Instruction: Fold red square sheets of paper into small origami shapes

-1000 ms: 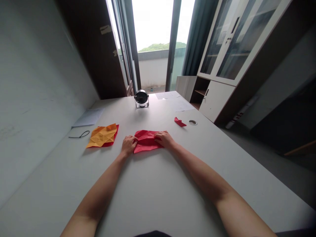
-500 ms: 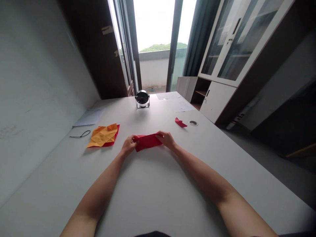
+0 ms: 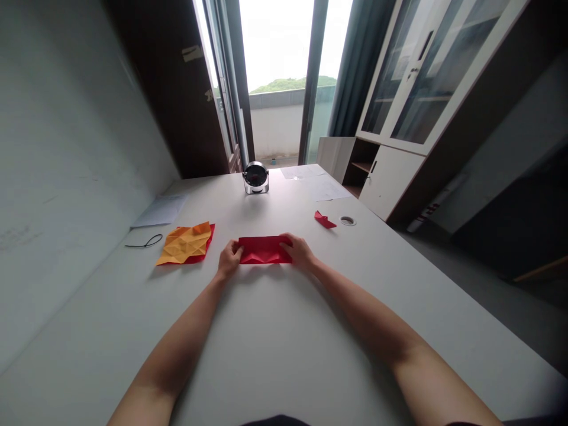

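Note:
A sheet of red paper (image 3: 262, 249), folded into a long rectangle, is held between my two hands just above the white table (image 3: 275, 343). My left hand (image 3: 229, 258) pinches its left end, thumb in front. At the right end my right hand (image 3: 299, 251) grips it, with the thumb across the near face and the fingers behind, mostly hidden. Creases show along the paper's lower edge. Beyond my right hand lies a small folded red paper boat (image 3: 325, 220). Left of my left hand, a creased orange sheet (image 3: 184, 244) rests on another red sheet (image 3: 208, 251).
A round black device on a metal stand (image 3: 256, 177) stands toward the far edge. A black cord (image 3: 146, 242) and white papers (image 3: 160, 210) lie at the left by the wall. Near the right edge is a round cable hole (image 3: 347, 220); more papers (image 3: 326, 188) lie behind it.
The red paper has turned from a slant to nearly level, and its creased lower part now shows. My left hand has shifted slightly at its end; my right hand has barely moved.

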### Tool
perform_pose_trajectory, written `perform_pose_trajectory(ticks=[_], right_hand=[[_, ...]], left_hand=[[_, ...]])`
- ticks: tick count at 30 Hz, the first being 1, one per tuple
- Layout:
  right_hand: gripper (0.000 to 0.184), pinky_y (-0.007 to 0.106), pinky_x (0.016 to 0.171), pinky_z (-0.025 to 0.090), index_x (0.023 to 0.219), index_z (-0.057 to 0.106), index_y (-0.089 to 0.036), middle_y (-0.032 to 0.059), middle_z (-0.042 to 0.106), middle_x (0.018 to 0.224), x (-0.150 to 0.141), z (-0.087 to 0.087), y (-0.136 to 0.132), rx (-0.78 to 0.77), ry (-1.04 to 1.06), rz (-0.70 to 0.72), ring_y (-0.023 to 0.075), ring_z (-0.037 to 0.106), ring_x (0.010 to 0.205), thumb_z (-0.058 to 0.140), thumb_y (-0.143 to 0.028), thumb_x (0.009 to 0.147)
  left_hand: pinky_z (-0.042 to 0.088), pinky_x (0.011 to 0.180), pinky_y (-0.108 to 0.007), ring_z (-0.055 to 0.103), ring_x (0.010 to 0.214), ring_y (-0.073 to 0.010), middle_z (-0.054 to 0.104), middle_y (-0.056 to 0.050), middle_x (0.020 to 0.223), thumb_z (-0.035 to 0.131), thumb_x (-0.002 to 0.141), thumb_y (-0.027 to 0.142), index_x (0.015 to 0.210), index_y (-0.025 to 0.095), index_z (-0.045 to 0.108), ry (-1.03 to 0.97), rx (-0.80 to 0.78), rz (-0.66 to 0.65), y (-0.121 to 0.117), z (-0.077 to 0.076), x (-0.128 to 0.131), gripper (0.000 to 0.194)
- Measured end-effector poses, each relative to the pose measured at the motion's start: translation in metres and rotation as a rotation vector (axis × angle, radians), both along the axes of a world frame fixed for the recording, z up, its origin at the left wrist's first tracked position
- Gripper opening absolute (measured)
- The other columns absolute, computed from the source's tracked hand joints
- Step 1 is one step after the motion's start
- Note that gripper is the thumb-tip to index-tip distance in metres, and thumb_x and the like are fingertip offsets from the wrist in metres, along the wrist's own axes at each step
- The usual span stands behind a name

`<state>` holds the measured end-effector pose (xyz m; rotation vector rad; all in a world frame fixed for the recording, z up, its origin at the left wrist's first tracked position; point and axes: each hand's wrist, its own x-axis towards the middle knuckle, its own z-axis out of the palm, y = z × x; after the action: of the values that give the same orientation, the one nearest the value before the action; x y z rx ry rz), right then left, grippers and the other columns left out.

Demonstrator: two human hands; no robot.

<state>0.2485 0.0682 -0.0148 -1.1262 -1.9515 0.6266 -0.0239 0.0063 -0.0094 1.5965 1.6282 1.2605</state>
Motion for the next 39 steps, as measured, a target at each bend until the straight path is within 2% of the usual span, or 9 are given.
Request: perform_pose_trajectory(ticks=[5, 7, 10, 13, 18, 23, 25, 28, 39], right_hand=[[0.053, 0.031, 0.073, 0.049, 0.141, 0.047, -0.03, 0.0013, 0.069, 0.08, 0.001, -0.004, -0.002, 0.073, -0.271, -0.058, 0.021, 0.064, 0.075, 0.058, -0.03, 0.089], [0.051, 0.033, 0.08, 0.049, 0.14, 0.05, -0.029, 0.005, 0.07, 0.095, 0.0, -0.004, -0.002, 0.122, -0.315, -0.048, 0.0227, 0.065, 0.087, 0.059, -0.028, 0.09], [0.042, 0.037, 0.092, 0.048, 0.131, 0.058, -0.026, 0.0093, 0.064, 0.116, -0.001, -0.002, -0.003, 0.205, -0.352, -0.021, 0.0248, 0.061, 0.106, 0.061, -0.026, 0.089], [0.04, 0.043, 0.101, 0.044, 0.127, 0.061, -0.024, 0.0123, 0.056, 0.133, -0.002, 0.004, -0.007, 0.291, -0.388, -0.012, 0.0282, 0.054, 0.119, 0.064, -0.026, 0.088], [0.035, 0.047, 0.113, 0.032, 0.128, 0.062, -0.026, 0.0095, 0.051, 0.144, -0.009, 0.012, -0.018, 0.384, -0.463, 0.202, 0.027, 0.046, 0.133, 0.058, -0.03, 0.093], [0.032, 0.038, 0.112, 0.035, 0.127, 0.063, -0.029, 0.0049, 0.059, 0.138, -0.013, 0.008, -0.023, 0.34, -0.493, 0.423, 0.0211, 0.052, 0.129, 0.053, -0.03, 0.097], [0.033, 0.038, 0.112, 0.036, 0.128, 0.063, -0.029, 0.0052, 0.059, 0.139, -0.012, 0.007, -0.022, 0.329, -0.496, 0.424, 0.0215, 0.053, 0.129, 0.051, -0.031, 0.098], [0.035, 0.038, 0.113, 0.035, 0.13, 0.062, -0.029, 0.0056, 0.057, 0.14, -0.011, 0.006, -0.019, 0.312, -0.493, 0.421, 0.0219, 0.052, 0.131, 0.051, -0.031, 0.097], [0.037, 0.036, 0.113, 0.036, 0.13, 0.062, -0.029, 0.0042, 0.058, 0.14, -0.006, 0.009, -0.017, 0.267, -0.395, 0.426, 0.022, 0.051, 0.131, 0.056, -0.03, 0.094]], left_hand=[[0.046, 0.092, -0.044, 0.06, 0.102, -0.0278, 0.064, -0.011, 0.105, 0.054, 0.09, 0.033, 0.108, 0.021, 0.055, 0.452, 0.207, 0.168, -0.014, 0.017, 0.01, 0.021], [0.043, 0.098, -0.046, 0.057, 0.108, -0.0289, 0.063, -0.012, 0.111, 0.052, 0.091, 0.029, 0.106, 0.022, 0.058, 0.569, 0.243, 0.083, -0.02, 0.022, 0.019, 0.017], [0.041, 0.102, -0.044, 0.056, 0.114, -0.0268, 0.064, -0.008, 0.118, 0.053, 0.091, 0.024, 0.095, 0.024, 0.061, 0.667, 0.244, -0.19, -0.025, 0.022, 0.034, 0.009], [0.043, 0.101, -0.041, 0.057, 0.114, -0.0251, 0.065, -0.007, 0.119, 0.056, 0.088, 0.022, 0.09, 0.024, 0.061, 0.679, 0.206, -0.334, -0.024, 0.015, 0.04, 0.005], [0.046, 0.098, -0.038, 0.058, 0.111, -0.0227, 0.065, -0.006, 0.12, 0.051, 0.091, 0.02, 0.093, 0.023, 0.062, 0.627, 0.169, -0.347, -0.019, 0.007, 0.033, 0.012], [0.034, 0.111, -0.044, 0.046, 0.129, -0.0272, 0.058, -0.009, 0.131, 0.058, 0.088, 0.028, 0.104, 0.023, 0.062, 0.707, 0.161, -0.141, -0.014, -0.001, 0.025, 0.018], [0.031, 0.113, -0.048, 0.043, 0.132, -0.03, 0.053, -0.012, 0.138, 0.061, 0.086, 0.035, 0.119, 0.021, 0.059, 0.723, 0.115, -0.008, -0.011, -0.006, 0.021, 0.035], [0.032, 0.112, -0.048, 0.044, 0.131, -0.031, 0.052, -0.014, 0.139, 0.062, 0.086, 0.041, 0.134, 0.02, 0.05, 0.718, 0.069, 0.051, -0.008, -0.012, 0.016, 0.054], [0.038, 0.107, -0.044, 0.053, 0.121, -0.0262, 0.059, -0.01, 0.132, 0.058, 0.087, 0.017, 0.154, 0.027, 0.024, 0.703, 0.26, -0.16, -0.015, 0.007, 0.025, 0.076]])
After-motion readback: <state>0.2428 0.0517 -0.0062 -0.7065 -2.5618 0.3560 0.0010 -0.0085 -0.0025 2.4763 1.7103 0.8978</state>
